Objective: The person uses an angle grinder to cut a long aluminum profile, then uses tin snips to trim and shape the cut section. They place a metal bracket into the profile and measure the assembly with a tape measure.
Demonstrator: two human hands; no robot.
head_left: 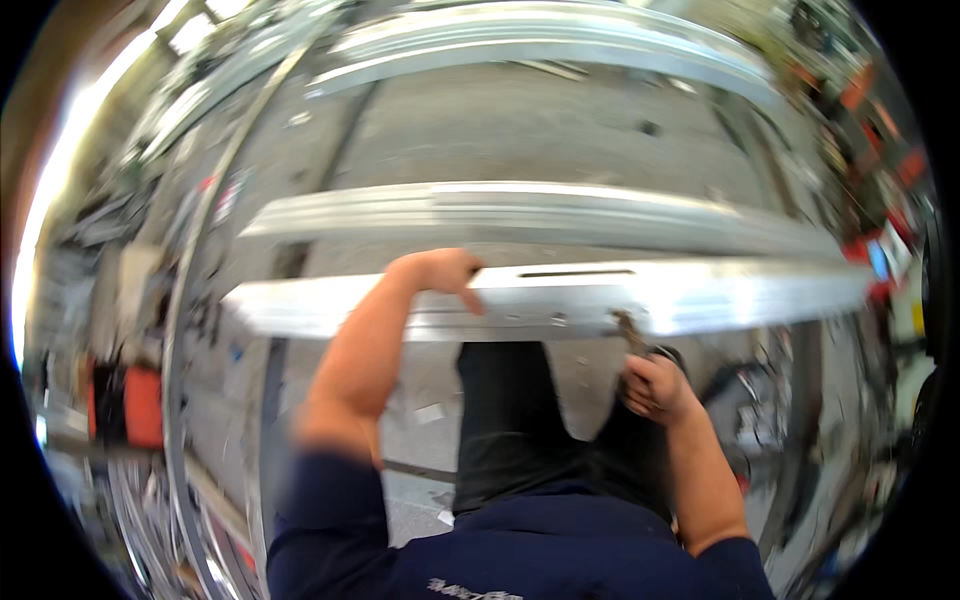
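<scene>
A long silvery metal channel [700,295] with a slot in its top face lies crosswise in front of me at about waist height. My left hand [445,272] rests on its upper edge near the middle, fingers curled over the near side. My right hand [655,385] is below the channel, closed around a small dark tool whose tip [628,325] touches the channel's near face. The picture is blurred by motion.
A second metal channel [520,215] lies parallel just beyond the first, and a third [540,45] farther away. A thin curved metal strip [190,300] runs down the left. Orange and red equipment [130,405] stands at left, more at the right edge [880,100]. Concrete floor underfoot.
</scene>
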